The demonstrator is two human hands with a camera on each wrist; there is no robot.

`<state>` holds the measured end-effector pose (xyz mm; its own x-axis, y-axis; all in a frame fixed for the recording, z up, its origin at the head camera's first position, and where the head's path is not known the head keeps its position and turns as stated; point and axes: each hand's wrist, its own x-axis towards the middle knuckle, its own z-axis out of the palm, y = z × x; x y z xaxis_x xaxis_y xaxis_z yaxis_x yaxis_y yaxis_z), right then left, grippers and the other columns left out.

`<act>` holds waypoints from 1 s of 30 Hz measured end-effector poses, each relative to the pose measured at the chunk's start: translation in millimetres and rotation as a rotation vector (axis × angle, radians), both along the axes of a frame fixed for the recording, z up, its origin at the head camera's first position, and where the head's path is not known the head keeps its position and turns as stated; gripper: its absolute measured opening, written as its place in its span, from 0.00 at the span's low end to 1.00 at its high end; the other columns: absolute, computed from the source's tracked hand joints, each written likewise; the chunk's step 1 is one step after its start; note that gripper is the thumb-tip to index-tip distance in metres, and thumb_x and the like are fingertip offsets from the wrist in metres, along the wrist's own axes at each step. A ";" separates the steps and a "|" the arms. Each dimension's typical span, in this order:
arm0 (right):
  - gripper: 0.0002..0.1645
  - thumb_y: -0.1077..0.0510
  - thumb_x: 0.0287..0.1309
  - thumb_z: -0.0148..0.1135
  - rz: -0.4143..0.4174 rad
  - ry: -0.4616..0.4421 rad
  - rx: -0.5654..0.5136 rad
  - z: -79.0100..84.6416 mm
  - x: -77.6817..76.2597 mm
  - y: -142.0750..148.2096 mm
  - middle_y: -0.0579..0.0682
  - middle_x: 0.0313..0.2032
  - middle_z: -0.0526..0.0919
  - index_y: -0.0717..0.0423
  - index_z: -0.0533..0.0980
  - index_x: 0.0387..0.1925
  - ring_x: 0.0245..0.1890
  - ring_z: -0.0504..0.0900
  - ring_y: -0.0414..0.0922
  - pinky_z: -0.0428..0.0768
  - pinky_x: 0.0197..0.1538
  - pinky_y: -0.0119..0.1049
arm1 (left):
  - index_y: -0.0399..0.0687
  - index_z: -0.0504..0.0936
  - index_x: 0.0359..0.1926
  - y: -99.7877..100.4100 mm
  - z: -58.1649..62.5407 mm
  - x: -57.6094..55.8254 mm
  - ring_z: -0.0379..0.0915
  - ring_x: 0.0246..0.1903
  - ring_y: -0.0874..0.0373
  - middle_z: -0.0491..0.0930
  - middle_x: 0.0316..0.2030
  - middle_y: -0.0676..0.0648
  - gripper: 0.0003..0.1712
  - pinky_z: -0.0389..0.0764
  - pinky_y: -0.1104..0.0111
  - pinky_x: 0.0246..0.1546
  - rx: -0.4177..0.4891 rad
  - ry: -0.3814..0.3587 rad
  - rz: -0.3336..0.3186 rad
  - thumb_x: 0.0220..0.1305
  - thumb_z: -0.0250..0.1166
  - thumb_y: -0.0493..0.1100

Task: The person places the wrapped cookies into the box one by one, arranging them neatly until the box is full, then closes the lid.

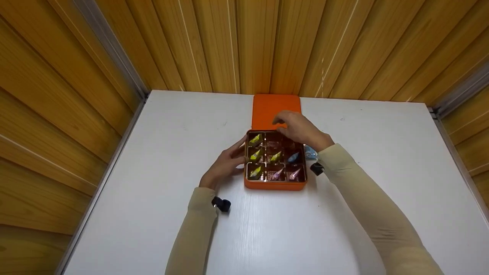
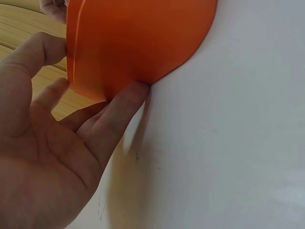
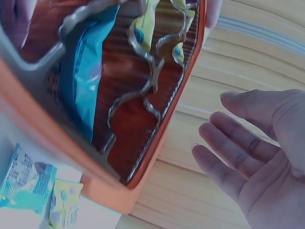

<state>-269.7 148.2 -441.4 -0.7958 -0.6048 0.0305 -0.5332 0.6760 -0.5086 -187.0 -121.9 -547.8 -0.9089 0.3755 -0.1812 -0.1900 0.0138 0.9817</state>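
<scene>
"Head view first — what do I have from out here?"

"I see an orange tin (image 1: 275,186) at centre frame, its brown divided tray (image 1: 273,141) part-filled with wrapped sweets. The left hand (image 1: 228,162) lies spread along the tin's left wall; the right hand (image 1: 301,129) hangs over the upper right corner, fingers loosely bent, pinching nothing I can see."

"What bothers you?"

"The right sleeve (image 1: 353,183). A loose blue packet (image 1: 310,152) lies just right of the tin, by that wrist, so a low pull-back could drag it off. I'd count no room behind: the orange lid (image 1: 277,104) reaches the back edge of the white table (image 1: 275,236). Lower centre and far left look roomier."

"Left wrist?"

"Fingers set apart against the orange wall, one fingertip (image 2: 140,89) down where tin meets table. A hard push there would probably slide the tin into the loose packet."

"And right wrist?"

"Thumb and fingers parted, empty, at the right of the frame — apart from the tin, which slants through the upper left. The blue packet sits lower left, just beside a yellow packet (image 3: 65,205). Anything lowered crookedly could snag on the scalloped dividers (image 3: 155,76)."
</scene>
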 end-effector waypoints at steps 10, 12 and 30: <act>0.16 0.64 0.73 0.66 -0.041 0.001 0.006 0.4 0.3 19.3 0.64 0.59 0.81 0.66 0.81 0.58 0.60 0.80 0.62 0.78 0.65 0.58 | 0.75 0.57 0.83 1.2 -1.5 -1.8 0.71 0.69 0.47 0.61 0.80 0.45 0.47 0.85 0.51 0.56 -0.021 0.006 0.009 0.73 0.64 0.37; 0.16 0.64 0.73 0.66 -0.058 -0.001 0.009 0.1 0.2 23.9 0.64 0.59 0.81 0.66 0.81 0.58 0.60 0.79 0.63 0.77 0.65 0.58 | 0.75 0.57 0.84 1.3 -1.4 -1.9 0.71 0.69 0.47 0.62 0.79 0.45 0.47 0.85 0.50 0.55 -0.042 0.018 0.008 0.73 0.64 0.38; 0.16 0.66 0.70 0.67 -0.148 -0.015 0.039 -10.2 3.2 55.4 0.68 0.55 0.82 0.68 0.81 0.57 0.58 0.80 0.65 0.78 0.62 0.60 | 0.74 0.56 0.84 0.9 -1.8 -1.9 0.70 0.70 0.45 0.59 0.80 0.43 0.45 0.83 0.51 0.58 -0.041 0.008 -0.001 0.76 0.66 0.41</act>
<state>-266.5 203.6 -451.6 -0.8763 -0.4817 -0.0038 -0.4189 0.7660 -0.4876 -188.9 -121.0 -549.6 -0.9101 0.3688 -0.1890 -0.1821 0.0539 0.9818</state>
